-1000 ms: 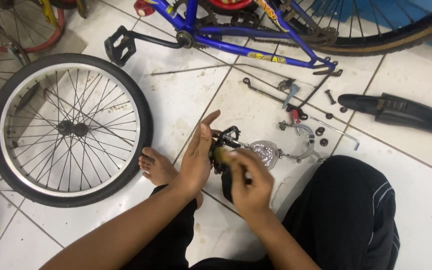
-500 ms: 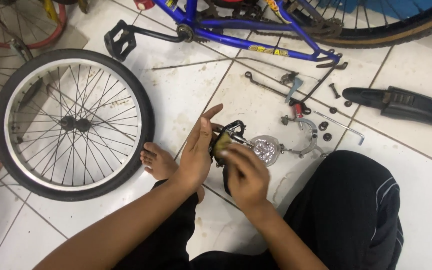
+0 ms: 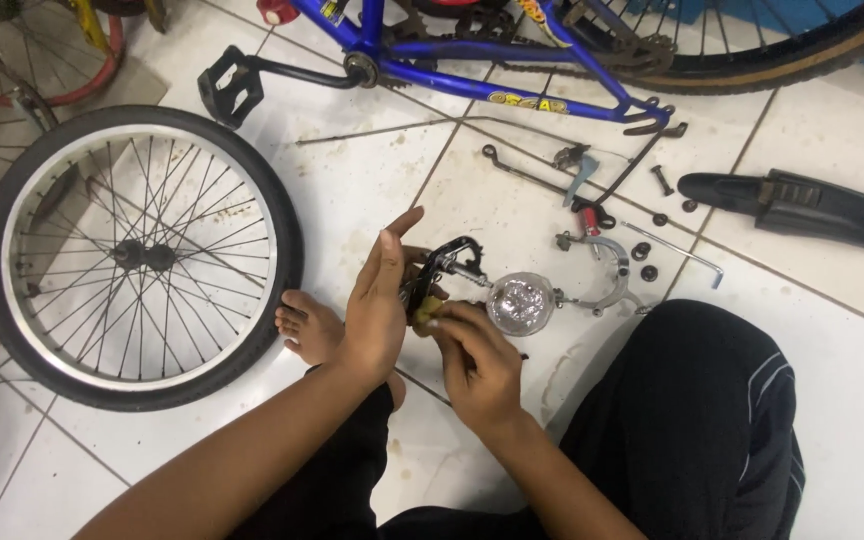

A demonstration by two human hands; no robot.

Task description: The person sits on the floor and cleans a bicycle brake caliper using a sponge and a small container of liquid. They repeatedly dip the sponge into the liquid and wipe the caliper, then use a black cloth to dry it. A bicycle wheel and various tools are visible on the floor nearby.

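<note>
The right hand (image 3: 477, 365) pinches a small yellowish cloth (image 3: 430, 308) in a closed grip, pressed against a black brake part (image 3: 442, 268). The left hand (image 3: 377, 300) steadies that part from the side, thumb behind it and fingers straight and spread upward. Both are just above the tiled floor (image 3: 372, 190). A round shiny reflector (image 3: 520, 303) lies touching beside them. Farther out lie a loose wheel (image 3: 137, 255), a silver brake arm (image 3: 612, 265), scattered bolts (image 3: 644, 260) and a black mudguard (image 3: 802, 208). The blue bike frame (image 3: 472, 60) is farthest.
</note>
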